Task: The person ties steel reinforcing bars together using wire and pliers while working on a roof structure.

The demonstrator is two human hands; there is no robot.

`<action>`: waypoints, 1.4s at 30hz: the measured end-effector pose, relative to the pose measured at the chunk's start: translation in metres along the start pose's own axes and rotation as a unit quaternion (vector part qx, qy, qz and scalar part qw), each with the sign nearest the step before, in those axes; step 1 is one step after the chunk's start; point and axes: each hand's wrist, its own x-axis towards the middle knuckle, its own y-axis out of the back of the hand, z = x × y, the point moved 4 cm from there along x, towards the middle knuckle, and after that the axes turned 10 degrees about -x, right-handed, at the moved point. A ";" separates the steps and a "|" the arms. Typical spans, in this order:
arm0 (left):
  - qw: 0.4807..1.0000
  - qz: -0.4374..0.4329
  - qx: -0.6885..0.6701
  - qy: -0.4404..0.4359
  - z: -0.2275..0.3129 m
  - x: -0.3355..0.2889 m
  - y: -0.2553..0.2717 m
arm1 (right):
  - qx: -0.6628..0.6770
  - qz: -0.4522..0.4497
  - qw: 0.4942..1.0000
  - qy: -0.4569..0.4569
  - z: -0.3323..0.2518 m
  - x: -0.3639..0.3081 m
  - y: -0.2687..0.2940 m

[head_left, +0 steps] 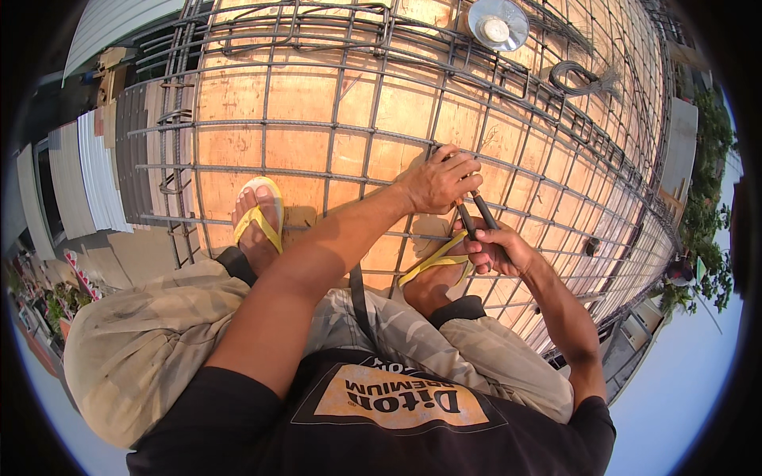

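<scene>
My right hand (502,251) is closed around the dark handles of a pair of pincers (485,213), which show a bit of orange near the middle. The pincers slant up and left toward my left hand (442,179), which hides their jaws. That hand is curled shut at a crossing of the rebar grid (371,129), by a bar. What its fingers grip is hidden. My feet, in yellow flip-flops (273,213), stand within the mesh on either side of my left forearm.
Plywood sheets (230,95) lie beneath the mesh. Ahead run bundled bars with stirrups (298,24). A round metal bowl (516,36) with something pale inside and a coil of tie wire (562,84) rest farther off. Corrugated roofing (99,170) lies beyond the left edge.
</scene>
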 end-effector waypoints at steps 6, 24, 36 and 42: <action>0.997 -0.066 -0.033 -0.017 0.003 0.012 -0.010 | -0.256 0.045 0.966 -0.012 -0.027 -0.009 0.000; 0.960 -0.185 -0.029 0.210 -0.014 0.052 -0.032 | -0.763 0.440 0.456 0.127 -0.079 -0.034 -0.006; 0.991 -0.099 -0.047 0.073 0.008 0.023 -0.014 | -0.443 0.264 0.856 0.025 -0.034 -0.011 0.008; 0.996 -0.056 -0.064 0.007 0.017 0.016 0.004 | 0.017 0.066 0.997 -0.023 0.002 0.004 -0.020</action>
